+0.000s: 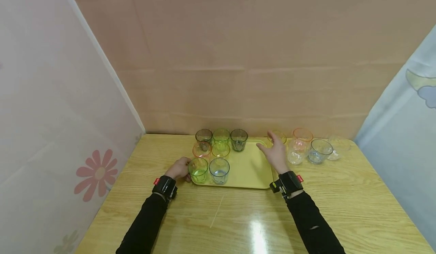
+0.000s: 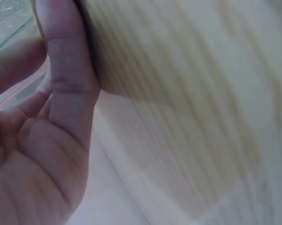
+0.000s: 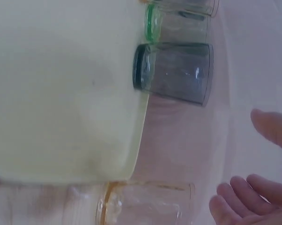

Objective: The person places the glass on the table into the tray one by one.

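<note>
From the head view, the yellow tray (image 1: 250, 167) lies on the wooden table (image 1: 221, 223) with seven tinted glasses crowding its left part. The left hand (image 1: 178, 168) is at its near-left corner, against the green glass (image 1: 198, 170); a careless tug there could knock that glass into the blue glass (image 1: 219, 172) beside it. The right hand (image 1: 277, 156) has its fingers spread, grasping nothing, by the yellow glass (image 1: 282, 137) just outside the tray's far-right corner. More glasses stand close to the right, among them an orange-rimmed glass (image 1: 302, 136); a wide sweep of the fingers could tip one, since they stand so near together.

In the left wrist view, glass shows behind the fingers, but I cannot tell whether they grip the green glass or the tray.

The right wrist view shows a gap between the empty hand and the yellow glass. The smoky grey glass (image 3: 174, 72) stands at the tray's far edge, where a nudge outward could topple it.
</note>
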A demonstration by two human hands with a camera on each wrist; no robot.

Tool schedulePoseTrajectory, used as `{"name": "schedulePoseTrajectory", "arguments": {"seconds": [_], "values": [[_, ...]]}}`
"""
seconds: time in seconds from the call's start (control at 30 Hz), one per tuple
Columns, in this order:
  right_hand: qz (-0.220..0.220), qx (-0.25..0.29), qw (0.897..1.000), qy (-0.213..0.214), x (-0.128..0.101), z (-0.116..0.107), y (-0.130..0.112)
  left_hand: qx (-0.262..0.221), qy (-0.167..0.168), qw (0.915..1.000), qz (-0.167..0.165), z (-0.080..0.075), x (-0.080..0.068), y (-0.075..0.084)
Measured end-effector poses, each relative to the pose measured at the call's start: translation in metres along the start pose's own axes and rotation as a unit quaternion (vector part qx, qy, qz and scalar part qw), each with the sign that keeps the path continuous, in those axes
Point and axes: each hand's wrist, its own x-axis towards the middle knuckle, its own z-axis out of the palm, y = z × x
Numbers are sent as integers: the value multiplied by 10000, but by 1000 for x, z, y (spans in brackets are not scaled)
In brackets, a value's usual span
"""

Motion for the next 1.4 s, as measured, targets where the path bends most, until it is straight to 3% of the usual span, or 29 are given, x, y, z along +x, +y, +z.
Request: {"name": "schedulePoseTrajectory", "arguments": {"seconds": [0.17, 0.33, 0.57, 0.93, 1.1, 1.4], "values": [[105, -447, 9980, 439, 5, -11, 4, 32, 27, 10000, 21, 0, -2, 1], [9, -1186, 9923, 348, 13, -23, 12, 110, 44, 9999, 15, 0, -3, 1], [-363, -2420, 9695, 170, 22, -32, 25, 73, 56, 10000, 12, 1, -4, 1], [-398, -3387, 9400, -118, 31, -27, 28, 139, 81, 9999, 9, 2, -3, 2], [-234, -3298, 9435, -210, 35, -26, 29, 157, 68, 9999, -24, 2, -1, 1], [-186, -2534, 9668, -279, 37, -29, 30, 176, 97, 9998, 38, 2, -1, 0]]}}
